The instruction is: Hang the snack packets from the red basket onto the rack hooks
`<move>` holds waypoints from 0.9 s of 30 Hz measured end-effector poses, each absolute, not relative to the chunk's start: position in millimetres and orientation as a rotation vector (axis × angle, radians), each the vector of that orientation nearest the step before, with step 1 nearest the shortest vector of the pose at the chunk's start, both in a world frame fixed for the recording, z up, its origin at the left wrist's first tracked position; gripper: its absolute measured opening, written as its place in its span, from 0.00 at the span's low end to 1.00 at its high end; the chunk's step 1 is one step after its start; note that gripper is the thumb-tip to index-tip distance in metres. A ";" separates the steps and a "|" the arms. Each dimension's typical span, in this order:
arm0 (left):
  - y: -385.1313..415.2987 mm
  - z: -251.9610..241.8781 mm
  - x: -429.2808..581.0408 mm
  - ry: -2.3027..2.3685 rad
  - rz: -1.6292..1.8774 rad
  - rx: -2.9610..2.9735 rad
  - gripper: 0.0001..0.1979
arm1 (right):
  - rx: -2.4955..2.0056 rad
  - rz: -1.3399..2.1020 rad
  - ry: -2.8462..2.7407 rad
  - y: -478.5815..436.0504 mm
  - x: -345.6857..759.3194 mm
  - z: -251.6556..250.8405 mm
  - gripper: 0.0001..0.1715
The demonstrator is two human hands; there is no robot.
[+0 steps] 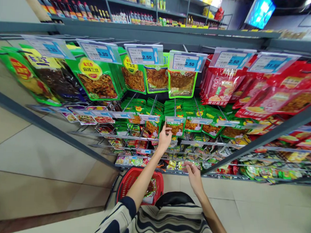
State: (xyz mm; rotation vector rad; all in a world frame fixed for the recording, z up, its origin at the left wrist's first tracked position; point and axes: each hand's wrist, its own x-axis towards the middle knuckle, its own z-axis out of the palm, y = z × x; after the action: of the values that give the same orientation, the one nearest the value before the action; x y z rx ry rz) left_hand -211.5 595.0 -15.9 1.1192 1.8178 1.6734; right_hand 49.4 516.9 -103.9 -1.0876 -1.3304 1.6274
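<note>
My left hand [165, 138] reaches up to a hanging green packet [176, 128] of pickled vegetables on the second row of hooks. Its index finger points up along the packet's left edge, and the other fingers bend loosely over the lower left corner. I see no firm hold on the packet. Lower and to the right, my right hand [193, 172] hovers in front of the bottom shelf, fingers loosely apart and nothing in them. Below my left forearm, a red shopping basket [127, 183] stands on the floor with some packets [151, 189] inside.
Larger green packets [95, 75] and red packets [222, 85] hang on the top row under price tags [188, 61]. A slanted grey rack post [248, 142] crosses at right, another at left. Bottles [72, 9] line shelves behind. A lit screen [261, 12] hangs upper right.
</note>
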 end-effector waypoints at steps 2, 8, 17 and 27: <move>597.2 -14.3 -212.4 1.833 1.650 1.140 0.40 | -1.100 1.628 -1.329 515.9 49.9 -105.5 0.28; 569.3 -4.2 -202.6 1.756 1.620 1.153 0.40 | -1.094 1.643 -1.335 512.6 51.9 -106.2 0.29; 418.2 -64.4 -164.4 1.840 1.646 0.731 0.27 | -1.166 1.696 -1.300 487.9 66.8 -96.9 0.35; 498.7 9.6 -193.4 2.031 1.632 1.341 0.30 | -1.118 1.815 -1.434 482.1 79.4 -90.2 0.33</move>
State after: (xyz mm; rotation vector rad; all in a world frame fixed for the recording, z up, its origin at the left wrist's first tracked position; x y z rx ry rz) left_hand -193.4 498.7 9.6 1.3413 2.0311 1.6323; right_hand 79.4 482.1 -90.2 -1.1176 -1.4343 1.8150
